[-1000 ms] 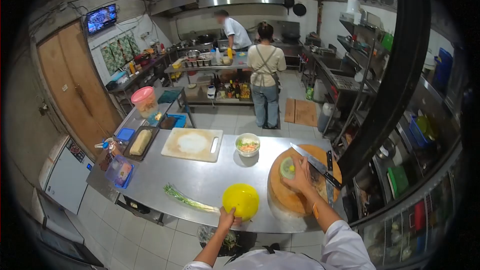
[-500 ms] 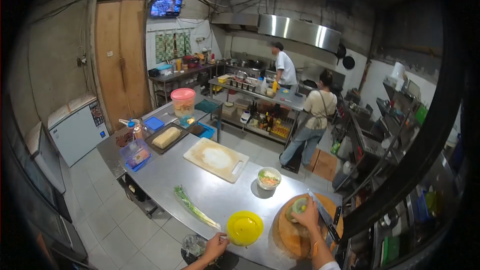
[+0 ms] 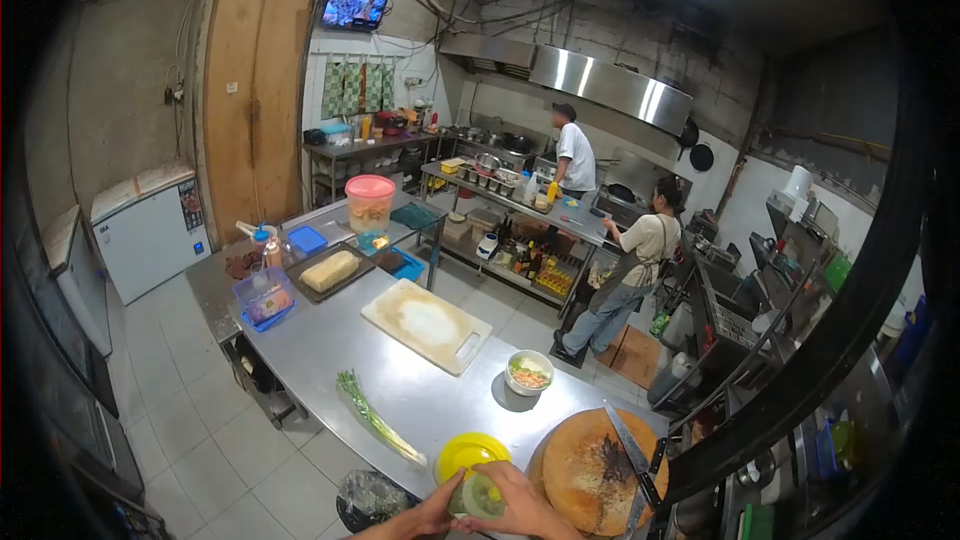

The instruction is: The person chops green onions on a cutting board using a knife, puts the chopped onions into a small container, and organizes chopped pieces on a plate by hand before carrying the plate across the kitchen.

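Observation:
A small pale green, see-through bowl [image 3: 480,498] is held between my left hand [image 3: 438,510] and my right hand [image 3: 522,505] at the bottom of the head view. Fingers of both hands curl around its sides. Just behind it, a yellow plate [image 3: 462,448] on the steel table is partly covered by my fingers. The round wooden chopping board [image 3: 580,460] is right of my right hand, with a long knife [image 3: 632,445] and a second black-handled knife [image 3: 655,470] on it. A bunch of spring onions [image 3: 372,415] lies to the left of the plate.
On the steel table [image 3: 310,365] are a white cutting board [image 3: 470,315], a bowl of chopped vegetables [image 3: 528,374], a tray with a pale block [image 3: 330,272] and a pink-lidded tub [image 3: 369,202]. A bagged bin [image 3: 375,500] stands below the near edge. Two people work beyond.
My right hand has carried the green bowl left from the chopping board to the yellow plate. My left hand has moved right and now holds the bowl too.

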